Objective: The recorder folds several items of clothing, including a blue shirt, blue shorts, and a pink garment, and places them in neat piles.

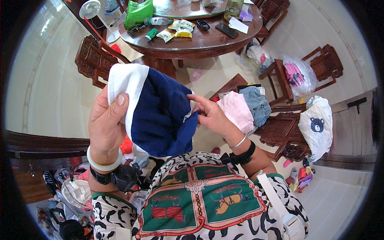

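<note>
A navy-blue fabric garment (163, 111) with a broad white band is held up in front of my chest. My left hand (108, 123) grips its white band, thumb on the near face and the other fingers behind the cloth. At the opposite edge, my right hand (211, 115) pinches the navy cloth, its index finger extended along the top. What kind of garment it is cannot be told from this fold. Beyond my right hand, a pink garment (237, 111) and blue denim shorts (255, 103) lie on a wooden chair (279, 129).
A round wooden table (201, 42) bears snack packets (183, 27), a water bottle (157, 21), a phone (227, 30) and a green bag (138, 13). A white bear-print garment (316, 129) drapes over the chair back. Mixed clothes (75, 192) lie at lower left. A carved chair (94, 58) stands left.
</note>
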`<action>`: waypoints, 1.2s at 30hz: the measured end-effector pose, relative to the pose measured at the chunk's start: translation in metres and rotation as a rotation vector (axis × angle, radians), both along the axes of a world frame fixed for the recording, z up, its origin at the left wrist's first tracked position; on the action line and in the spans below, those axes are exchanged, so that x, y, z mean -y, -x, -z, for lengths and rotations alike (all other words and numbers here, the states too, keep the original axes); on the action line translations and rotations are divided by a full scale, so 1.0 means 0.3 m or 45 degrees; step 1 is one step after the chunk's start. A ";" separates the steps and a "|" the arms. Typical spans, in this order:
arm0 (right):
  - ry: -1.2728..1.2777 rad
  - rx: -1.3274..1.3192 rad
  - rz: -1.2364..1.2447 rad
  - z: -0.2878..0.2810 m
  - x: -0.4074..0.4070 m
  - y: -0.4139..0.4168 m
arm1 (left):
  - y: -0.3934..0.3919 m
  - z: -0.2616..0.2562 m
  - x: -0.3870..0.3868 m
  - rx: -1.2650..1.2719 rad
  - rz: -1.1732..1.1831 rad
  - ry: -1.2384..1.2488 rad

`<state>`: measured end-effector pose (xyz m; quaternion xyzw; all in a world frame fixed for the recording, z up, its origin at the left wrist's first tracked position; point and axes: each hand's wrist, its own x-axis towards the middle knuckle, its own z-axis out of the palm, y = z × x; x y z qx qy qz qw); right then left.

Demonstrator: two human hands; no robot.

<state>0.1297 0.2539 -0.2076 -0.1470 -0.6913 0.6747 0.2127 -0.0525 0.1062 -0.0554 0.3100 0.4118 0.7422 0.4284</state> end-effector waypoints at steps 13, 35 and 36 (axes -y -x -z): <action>0.220 -0.067 0.113 0.025 0.037 0.038 | -0.065 -0.006 -0.011 -0.019 0.178 -0.054; -1.271 0.084 -0.201 -0.243 0.027 -0.031 | 0.294 0.449 0.198 -1.889 0.138 1.298; -1.212 0.055 -0.311 -0.233 0.034 -0.028 | 0.272 0.457 0.219 -1.967 0.044 1.096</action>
